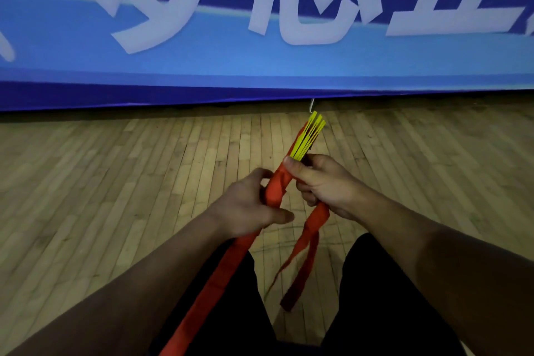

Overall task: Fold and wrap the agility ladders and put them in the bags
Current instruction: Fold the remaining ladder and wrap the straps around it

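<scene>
Ladder [306,139] over wood floor [115,182], blue banner [202,61] behind.

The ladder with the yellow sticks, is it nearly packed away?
Partly. The yellow rungs are already stacked into one bundle. Both hands, the left hand and right hand, are gripping the red straps around it. Long strap ends still hang loose toward the wooden floor. No bag is in view, so bagging is left.
</scene>
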{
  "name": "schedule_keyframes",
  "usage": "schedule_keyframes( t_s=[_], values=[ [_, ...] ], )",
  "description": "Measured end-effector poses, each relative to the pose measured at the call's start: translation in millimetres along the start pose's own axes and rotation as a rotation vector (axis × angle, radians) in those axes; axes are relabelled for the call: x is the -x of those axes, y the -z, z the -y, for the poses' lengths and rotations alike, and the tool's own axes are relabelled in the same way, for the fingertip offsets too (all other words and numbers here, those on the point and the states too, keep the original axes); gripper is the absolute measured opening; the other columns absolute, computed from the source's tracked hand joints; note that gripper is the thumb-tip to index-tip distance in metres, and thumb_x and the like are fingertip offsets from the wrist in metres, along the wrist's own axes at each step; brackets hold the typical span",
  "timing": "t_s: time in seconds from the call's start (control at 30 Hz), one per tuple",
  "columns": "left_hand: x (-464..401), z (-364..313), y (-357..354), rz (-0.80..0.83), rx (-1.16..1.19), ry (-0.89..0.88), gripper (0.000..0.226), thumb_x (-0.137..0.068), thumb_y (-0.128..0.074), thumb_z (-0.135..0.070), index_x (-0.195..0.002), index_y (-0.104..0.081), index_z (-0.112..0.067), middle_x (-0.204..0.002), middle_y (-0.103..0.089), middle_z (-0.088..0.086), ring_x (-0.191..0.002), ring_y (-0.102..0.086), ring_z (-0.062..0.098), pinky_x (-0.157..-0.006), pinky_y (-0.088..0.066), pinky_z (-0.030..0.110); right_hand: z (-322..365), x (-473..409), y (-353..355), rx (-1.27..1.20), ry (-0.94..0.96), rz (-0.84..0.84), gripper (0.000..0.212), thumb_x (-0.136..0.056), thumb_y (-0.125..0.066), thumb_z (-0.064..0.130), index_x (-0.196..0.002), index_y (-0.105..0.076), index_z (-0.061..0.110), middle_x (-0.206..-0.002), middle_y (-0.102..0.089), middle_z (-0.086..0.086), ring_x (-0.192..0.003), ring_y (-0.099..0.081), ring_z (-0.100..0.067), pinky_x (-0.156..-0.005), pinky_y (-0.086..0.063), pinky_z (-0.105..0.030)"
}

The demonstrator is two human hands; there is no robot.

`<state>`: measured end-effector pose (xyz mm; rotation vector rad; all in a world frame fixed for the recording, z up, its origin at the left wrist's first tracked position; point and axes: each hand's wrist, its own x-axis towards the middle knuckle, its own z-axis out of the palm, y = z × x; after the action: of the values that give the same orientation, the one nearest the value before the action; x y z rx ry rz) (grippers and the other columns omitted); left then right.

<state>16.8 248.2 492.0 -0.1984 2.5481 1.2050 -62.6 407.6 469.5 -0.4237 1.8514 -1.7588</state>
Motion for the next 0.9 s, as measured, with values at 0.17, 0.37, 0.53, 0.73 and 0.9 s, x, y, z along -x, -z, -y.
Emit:
schedule_keyframes(
  t_s=[0.17, 0.37, 0.53, 0.73, 0.9],
  values=[
    [-5.1, 5.6, 0.9, -0.072, -0.132, -0.026, 0.033, -0.085, -0.069, -0.01, -0.115, -0.057, -0.015, -0.095, -0.068, 0.009, -0.081, -0.071, 0.024, -0.075, -0.061, 0.044, -3.9, 0.1, 15.7, 0.077, -0.076, 0.12, 0.013, -0.093, -0.064, 0.024, -0.098, -0.068, 0.012, -0.059, -0.046, 0.01, -0.055, -0.036, -0.006, -0.05, -0.033, -0.02],
    [-0.6, 9.1, 16.0, 0.308, 0.552, -0.003, 0.043, -0.09, -0.065, -0.001, -0.129, -0.058, -0.018, -0.115, -0.071, 0.012, -0.098, -0.072, 0.032, -0.079, -0.059, 0.041, -7.5, 6.1, 25.4, -0.167, -0.19, 0.218, 0.015, -0.081, -0.068, 0.025, -0.089, -0.068, 0.013, -0.067, -0.054, -0.001, -0.062, -0.053, -0.016, -0.063, -0.047, -0.03],
    [-6.1, 4.1, -6.5, -0.138, -0.441, -0.054, 0.079, -0.073, -0.08, -0.052, -0.132, -0.037, -0.021, -0.113, -0.059, -0.002, -0.098, -0.064, 0.02, -0.082, -0.056, 0.036, -10.0, 3.4, 11.8, 0.039, -0.115, 0.084, 0.031, -0.085, -0.065, 0.038, -0.093, -0.065, 0.008, -0.061, -0.055, -0.002, -0.052, -0.057, -0.016, -0.053, -0.047, -0.028],
    [-12.3, 20.4, -9.1, -0.313, -0.184, -0.08, 0.051, -0.078, -0.074, -0.015, -0.126, -0.057, -0.019, -0.096, -0.057, 0.0, -0.081, -0.058, 0.017, -0.067, -0.046, 0.024, 5.4, 1.8, 26.1, 0.22, -0.143, 0.212, 0.016, -0.097, -0.057, 0.011, -0.089, -0.071, 0.015, -0.074, -0.066, 0.0, -0.062, -0.062, -0.014, -0.065, -0.051, -0.031],
    [-8.6, 12.0, 15.1, -0.039, 0.304, -0.068, 0.033, -0.072, -0.067, 0.007, -0.098, -0.074, -0.013, -0.093, -0.075, 0.009, -0.083, -0.07, 0.023, -0.071, -0.053, 0.032, 7.8, 3.4, 30.6, 0.124, -0.137, 0.193, 0.018, -0.094, -0.061, 0.016, -0.11, -0.067, 0.024, -0.075, -0.068, -0.004, -0.068, -0.064, -0.018, -0.069, -0.051, -0.034]
  ],
)
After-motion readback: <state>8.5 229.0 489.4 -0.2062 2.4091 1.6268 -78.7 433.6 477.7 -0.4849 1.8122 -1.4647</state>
